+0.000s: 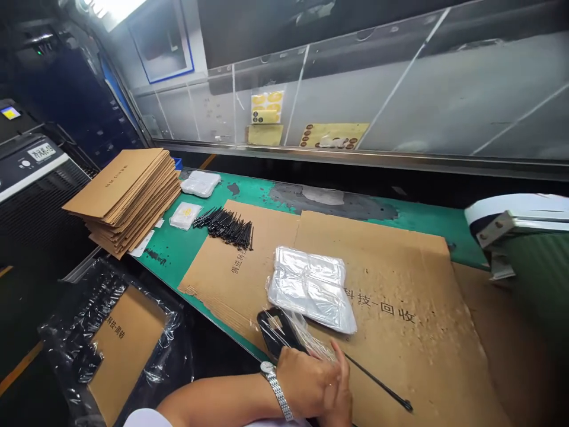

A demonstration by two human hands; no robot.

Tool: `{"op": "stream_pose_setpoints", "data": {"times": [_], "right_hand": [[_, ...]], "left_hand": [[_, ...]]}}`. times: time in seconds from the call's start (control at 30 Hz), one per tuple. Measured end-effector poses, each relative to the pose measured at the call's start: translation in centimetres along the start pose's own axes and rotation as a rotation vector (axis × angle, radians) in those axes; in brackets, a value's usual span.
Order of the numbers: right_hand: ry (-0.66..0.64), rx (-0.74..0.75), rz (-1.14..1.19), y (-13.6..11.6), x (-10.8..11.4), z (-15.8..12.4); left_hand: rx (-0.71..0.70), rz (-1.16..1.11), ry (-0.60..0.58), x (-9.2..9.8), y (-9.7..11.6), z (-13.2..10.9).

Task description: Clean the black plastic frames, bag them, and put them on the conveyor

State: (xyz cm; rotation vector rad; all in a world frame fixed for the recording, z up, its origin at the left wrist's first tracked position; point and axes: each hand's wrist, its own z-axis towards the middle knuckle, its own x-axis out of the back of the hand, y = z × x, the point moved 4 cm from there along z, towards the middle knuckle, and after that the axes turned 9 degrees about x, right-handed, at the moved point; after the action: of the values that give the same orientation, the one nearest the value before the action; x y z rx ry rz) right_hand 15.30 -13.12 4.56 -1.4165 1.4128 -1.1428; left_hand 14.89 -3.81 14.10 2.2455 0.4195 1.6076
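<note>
Near side of bag stack: black part, apparently bagged; left hand closed around its clear film; right hand, grip unclear. Cable tie there straight where visible, seemingly unfastened. Tie pile, left of stack, unused.

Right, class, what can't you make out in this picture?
All in the head view:
Right hand: partly behind the left hand, cut off by the bottom edge.
Black object: near end hidden by the left hand.
Upper sticker sheet: print too small.
Green object: cut off by the right edge.
</note>
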Motion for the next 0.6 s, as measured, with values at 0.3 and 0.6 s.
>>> {"op": "stream_pose_setpoints", "data": {"times": [0.3,0.6], "right_hand": [[-0.267,-0.13,0.153,-2.8,-1.2,1.3],[-0.475,-0.031,0.082,-5.1,-6.8,-2.1]], "left_hand": [[0.003,-0.376,0.277,1.9,1.1,-5.1],[0.658,-1.968,0.783,2.2,-11.2,-6.9]]}}
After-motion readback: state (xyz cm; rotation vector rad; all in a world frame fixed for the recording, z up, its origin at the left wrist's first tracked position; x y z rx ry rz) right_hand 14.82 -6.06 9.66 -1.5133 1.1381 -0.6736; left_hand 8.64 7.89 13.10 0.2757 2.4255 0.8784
